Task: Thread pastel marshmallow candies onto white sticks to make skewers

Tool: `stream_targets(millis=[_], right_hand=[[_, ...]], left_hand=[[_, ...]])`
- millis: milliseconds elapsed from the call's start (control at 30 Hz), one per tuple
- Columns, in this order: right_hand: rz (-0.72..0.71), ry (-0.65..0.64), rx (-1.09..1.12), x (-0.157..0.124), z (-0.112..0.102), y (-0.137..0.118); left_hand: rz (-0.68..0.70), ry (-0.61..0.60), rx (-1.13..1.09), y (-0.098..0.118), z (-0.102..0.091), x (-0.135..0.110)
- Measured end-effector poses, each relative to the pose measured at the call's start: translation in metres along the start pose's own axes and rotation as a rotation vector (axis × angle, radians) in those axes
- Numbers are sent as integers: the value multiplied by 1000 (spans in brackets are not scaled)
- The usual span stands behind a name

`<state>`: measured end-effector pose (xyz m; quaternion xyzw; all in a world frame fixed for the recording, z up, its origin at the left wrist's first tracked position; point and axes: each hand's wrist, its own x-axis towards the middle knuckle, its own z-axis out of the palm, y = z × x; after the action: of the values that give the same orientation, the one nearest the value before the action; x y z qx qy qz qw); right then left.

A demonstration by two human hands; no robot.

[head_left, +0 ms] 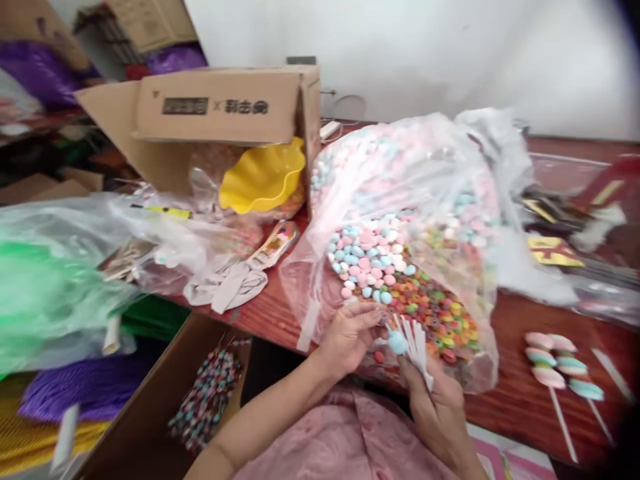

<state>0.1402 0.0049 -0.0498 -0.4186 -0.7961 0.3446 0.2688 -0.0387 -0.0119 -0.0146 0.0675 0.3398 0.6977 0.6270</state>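
Observation:
My right hand (436,400) is closed round a fan of white sticks (416,340), with a pale blue candy (397,343) at one stick's tip. My left hand (350,337) pinches at that blue candy, fingers together, beside the mouth of a large clear plastic bag (420,200). The bag lies on the red-brown table (520,400) and holds pink, white and blue candies (367,253) and a heap of many-coloured ones (440,313).
Two finished candy sticks (555,363) lie on the table at right. A yellow bowl (263,177) sits in front of an open cardboard box (220,107). Below left, a brown box (145,420) holds wrapped candy sticks (207,393). Green plastic bags (45,293) fill the left.

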Motion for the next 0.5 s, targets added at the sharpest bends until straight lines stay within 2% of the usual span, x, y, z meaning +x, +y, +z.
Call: stream_targets(millis=[100, 267, 333, 400, 467, 500], right_hand=[[0, 5, 54, 1, -3, -1], [-17, 103, 135, -4, -7, 14], [-4, 147, 157, -3, -9, 23], [34, 182, 173, 0, -13, 32], [64, 222, 197, 3, -19, 38], [70, 239, 212, 3, -22, 39]], left_hand=[[-55, -55, 244, -13, 3, -1], [75, -142, 534, -28, 10, 0], [117, -172, 648, -22, 10, 6], [175, -145, 775, -7, 9, 17], [335, -63, 959, 14, 9, 33], [470, -14, 1100, 25, 9, 42]])
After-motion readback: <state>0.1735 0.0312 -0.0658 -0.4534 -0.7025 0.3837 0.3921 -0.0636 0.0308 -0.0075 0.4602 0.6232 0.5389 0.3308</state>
